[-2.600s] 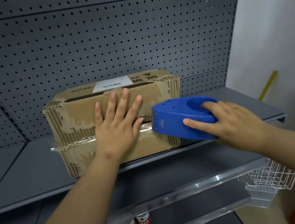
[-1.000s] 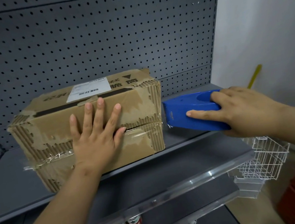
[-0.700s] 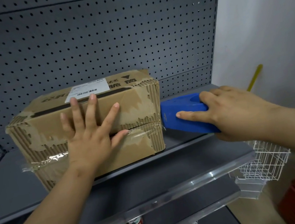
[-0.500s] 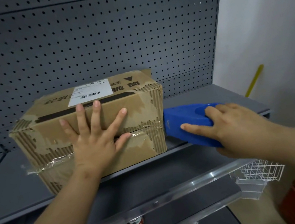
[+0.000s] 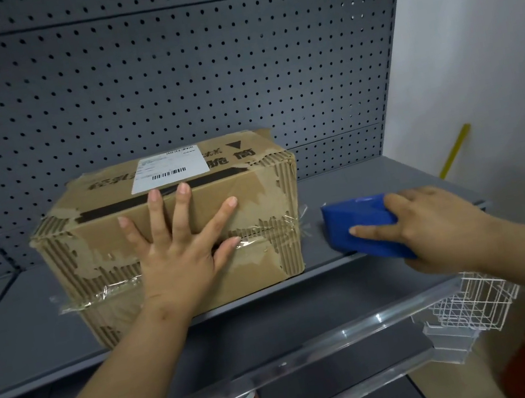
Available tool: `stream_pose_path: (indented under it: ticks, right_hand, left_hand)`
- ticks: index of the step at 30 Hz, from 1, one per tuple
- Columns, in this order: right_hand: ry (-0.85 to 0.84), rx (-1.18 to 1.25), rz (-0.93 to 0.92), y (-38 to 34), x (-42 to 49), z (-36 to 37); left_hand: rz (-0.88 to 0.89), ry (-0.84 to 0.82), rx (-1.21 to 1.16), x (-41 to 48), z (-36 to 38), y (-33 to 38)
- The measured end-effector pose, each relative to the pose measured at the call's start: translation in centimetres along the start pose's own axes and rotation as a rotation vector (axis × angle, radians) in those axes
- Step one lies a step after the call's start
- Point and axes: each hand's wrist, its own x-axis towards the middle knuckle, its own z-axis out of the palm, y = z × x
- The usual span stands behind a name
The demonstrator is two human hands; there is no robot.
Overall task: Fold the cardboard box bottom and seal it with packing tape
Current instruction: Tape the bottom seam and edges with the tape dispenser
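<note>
While the left hand (image 5: pixel 175 265) lies flat, fingers spread, on the cardboard box (image 5: pixel 170 238) lying on the shelf (image 5: pixel 372 177), the right hand (image 5: pixel 432 222), its grip closed on the tape dispenser (image 5: pixel 359 224), should smooth the loose tape (image 5: pixel 293 225) firmly round the corner.

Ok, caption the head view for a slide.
Left hand flat on taped cardboard box; right hand holds blue tape dispenser beside it.

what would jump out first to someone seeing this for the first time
A battered cardboard box lies on its side on the grey shelf, the left hand pressed flat over its clear-taped seam. Just right of it, clear of the box, the right hand grips a bright blue tape dispenser.
</note>
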Motion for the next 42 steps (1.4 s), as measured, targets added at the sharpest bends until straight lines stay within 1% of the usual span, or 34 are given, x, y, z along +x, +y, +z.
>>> stream_pose_path:
  ticks: [4,7,9,10,12,15,18,23,30,33,35,37,39,42]
  right_hand:
    - [0.269,0.037,0.185,1.9,1.8,-1.3]
    - [0.374,0.106,0.256,2.3,2.9,-2.1]
    - [0.420,0.156,0.296,2.3,3.2,-2.4]
    - [0.443,0.178,0.320,2.3,3.4,-2.4]
    - [0.487,0.212,0.365,2.1,4.0,-2.2]
    - [0.509,0.260,0.395,1.7,4.9,-1.9]
    - [0.506,0.301,0.388,1.3,5.5,-1.5]
    - [0.497,0.346,0.397,0.7,6.3,-0.9]
    - [0.508,0.375,0.402,0.9,6.6,-1.0]
    - [0.539,0.389,0.404,0.9,6.6,-1.5]
    - [0.565,0.395,0.415,1.0,6.5,-2.0]
    - [0.586,0.403,0.438,1.3,6.6,-2.7]
    - [0.609,0.413,0.458,1.5,6.6,-3.6]
    - [0.653,0.429,0.464,1.3,6.9,-5.2]
  left_hand:
    - [-0.005,-0.037,-0.017,0.4,-0.6,0.0]
    - [-0.065,-0.075,-0.062,0.7,-2.0,0.9]
    - [-0.039,-0.055,-0.081,1.1,-2.8,2.0]
    - [0.027,-0.036,-0.087,1.4,-2.9,2.6]
    - [0.236,-0.026,-0.097,2.0,-2.6,3.6]
    - [0.526,-0.064,-0.135,3.7,-2.3,5.2]
    - [0.727,-0.135,-0.151,5.0,-1.9,6.3]
    - [0.839,-0.220,-0.094,5.8,-1.3,7.0]
    - [0.876,-0.223,-0.110,4.8,-1.0,7.5]
    - [0.812,-0.216,-0.124,4.6,-1.2,7.3]
    - [0.702,-0.217,-0.153,3.9,-1.8,7.0]
    - [0.545,-0.220,-0.160,2.7,-2.7,6.2]
    - [0.284,-0.245,-0.165,0.5,-3.6,5.0]
    - [-0.246,-0.378,-0.166,-3.3,-5.2,3.2]
